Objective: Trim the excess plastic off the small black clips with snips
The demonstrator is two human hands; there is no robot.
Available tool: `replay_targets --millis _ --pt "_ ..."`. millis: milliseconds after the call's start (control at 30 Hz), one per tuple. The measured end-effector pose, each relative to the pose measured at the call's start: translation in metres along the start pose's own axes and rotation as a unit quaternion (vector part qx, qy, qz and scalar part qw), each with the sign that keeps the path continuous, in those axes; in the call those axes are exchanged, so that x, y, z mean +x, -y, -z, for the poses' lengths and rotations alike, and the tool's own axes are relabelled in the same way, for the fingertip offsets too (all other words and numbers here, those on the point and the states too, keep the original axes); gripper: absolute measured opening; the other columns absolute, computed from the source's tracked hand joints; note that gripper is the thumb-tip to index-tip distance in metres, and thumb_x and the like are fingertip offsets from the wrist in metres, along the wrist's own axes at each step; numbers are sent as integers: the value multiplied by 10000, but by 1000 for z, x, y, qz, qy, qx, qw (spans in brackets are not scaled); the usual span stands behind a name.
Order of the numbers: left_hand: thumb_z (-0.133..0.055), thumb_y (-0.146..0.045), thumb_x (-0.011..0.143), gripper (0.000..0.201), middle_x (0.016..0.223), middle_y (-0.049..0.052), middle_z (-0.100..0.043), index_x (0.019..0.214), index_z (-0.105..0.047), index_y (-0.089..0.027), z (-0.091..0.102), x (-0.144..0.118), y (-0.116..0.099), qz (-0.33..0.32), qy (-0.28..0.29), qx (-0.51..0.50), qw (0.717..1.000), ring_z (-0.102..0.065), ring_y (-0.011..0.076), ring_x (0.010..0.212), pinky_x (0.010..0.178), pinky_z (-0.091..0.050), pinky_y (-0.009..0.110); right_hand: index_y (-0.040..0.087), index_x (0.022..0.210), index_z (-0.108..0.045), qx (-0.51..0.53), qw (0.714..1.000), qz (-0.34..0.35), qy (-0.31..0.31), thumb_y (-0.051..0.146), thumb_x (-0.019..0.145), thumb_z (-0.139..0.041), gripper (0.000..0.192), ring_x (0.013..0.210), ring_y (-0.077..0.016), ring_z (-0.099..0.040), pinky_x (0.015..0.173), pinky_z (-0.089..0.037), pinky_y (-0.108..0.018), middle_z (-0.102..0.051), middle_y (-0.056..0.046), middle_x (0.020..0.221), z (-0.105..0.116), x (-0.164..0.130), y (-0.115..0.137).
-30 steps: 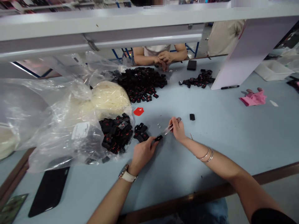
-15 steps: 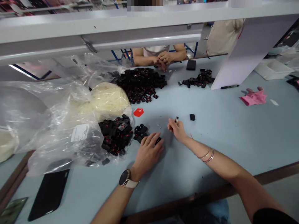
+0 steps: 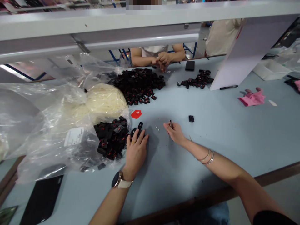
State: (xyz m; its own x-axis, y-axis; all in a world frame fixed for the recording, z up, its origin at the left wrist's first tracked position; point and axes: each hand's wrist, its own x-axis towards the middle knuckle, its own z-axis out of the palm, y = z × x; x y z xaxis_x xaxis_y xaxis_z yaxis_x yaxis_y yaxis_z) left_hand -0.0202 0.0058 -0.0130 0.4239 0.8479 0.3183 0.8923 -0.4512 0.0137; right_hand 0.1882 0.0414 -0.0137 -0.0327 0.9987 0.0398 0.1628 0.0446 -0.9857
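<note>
Since the earlier frame your left hand point(image 3: 135, 150) has slid left, fingers flat on the small black parts point(image 3: 138, 128) near the bag point(image 3: 70, 125) — glossy, blocky, red-marked. Your right hand point(image 3: 174, 132) pinches slim metal tweezers point(image 3: 171, 123). One part point(image 3: 191, 118) lies apart, right; far pile point(image 3: 138, 84) untouched.

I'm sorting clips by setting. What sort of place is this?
Probably a factory assembly bench: heaps of small black parts on a long shared table, bulk plastic bags, and another person's hands working opposite.
</note>
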Motion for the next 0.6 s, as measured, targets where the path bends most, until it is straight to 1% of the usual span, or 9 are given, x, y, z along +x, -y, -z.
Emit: replay_targets --millis 67,167,267,300,333,433,500,567,600 --pt "-375 -127 908 385 1352 159 -550 1169 -655 -159 -1 0 -1 16 -7 -5 1000 -392 374 1332 1028 -324 636 199 603 -453 -10 1000 -13 -3 547 889 -378 456 490 -96 -412 504 -334 -228 -447 31 522 0 3 0" --pt "-379 -163 922 380 1377 176 -520 1203 -633 -137 -2 0 -1 18 -10 -8 1000 -376 377 1341 1034 -321 626 179 824 -561 -34 998 -47 -28 404 937 -316 351 507 -106 -487 535 -394 -227 -543 13 607 10 14 7" --pt "-392 -188 932 359 1368 182 -527 1190 -635 -136 -1 0 -2 9 -20 3 1000 -402 376 1322 1032 -318 627 159 1061 -560 -123 990 -48 -55 235 944 -288 306 590 -113 -570 627 -442 -234 -634 -24 735 37 27 24" --pt "-398 -195 935 347 1356 183 -537 1176 -641 -138 -1 0 -3 6 -27 8 1000 -415 375 1312 1031 -315 630 155 1097 -562 -183 981 -44 -41 197 938 -297 312 616 -119 -586 650 -446 -238 -657 -39 775 50 31 32" --pt "-404 -199 936 335 1343 183 -549 1161 -646 -140 0 0 -3 2 -35 11 999 -429 374 1300 1031 -311 635 155 1104 -580 -259 965 -34 -26 175 923 -342 300 670 -130 -606 678 -443 -243 -677 -59 827 64 34 39" --pt "-439 -192 926 298 1316 180 -569 1130 -652 -147 3 0 -6 -18 -62 10 998 -456 365 1277 1038 -304 632 155 1070 -651 -480 876 -48 -20 221 868 -507 257 845 -201 -637 717 -423 -267 -698 -123 965 107 37 57" --pt "-466 -168 909 278 1306 175 -575 1117 -649 -150 4 -1 -8 -38 -83 -1 996 -453 350 1283 1049 -317 605 162 1079 -672 -544 833 -87 58 260 786 -623 313 862 -228 -642 682 -413 -266 -712 -117 962 128 38 61" --pt "-483 -138 895 267 1292 166 -584 1109 -642 -152 4 -1 -10 -67 -105 -19 992 -445 331 1295 1056 -343 566 197 1075 -686 -563 810 -112 122 244 730 -662 349 856 -220 -641 644 -394 -253 -718 -80 965 140 38 60" --pt "-488 -126 890 265 1283 161 -589 1108 -636 -152 4 -2 -11 -83 -114 -30 990 -442 322 1298 1057 -356 549 208 1044 -699 -560 806 -121 148 237 714 -668 332 831 -208 -639 626 -384 -245 -721 -60 935 143 38 59"
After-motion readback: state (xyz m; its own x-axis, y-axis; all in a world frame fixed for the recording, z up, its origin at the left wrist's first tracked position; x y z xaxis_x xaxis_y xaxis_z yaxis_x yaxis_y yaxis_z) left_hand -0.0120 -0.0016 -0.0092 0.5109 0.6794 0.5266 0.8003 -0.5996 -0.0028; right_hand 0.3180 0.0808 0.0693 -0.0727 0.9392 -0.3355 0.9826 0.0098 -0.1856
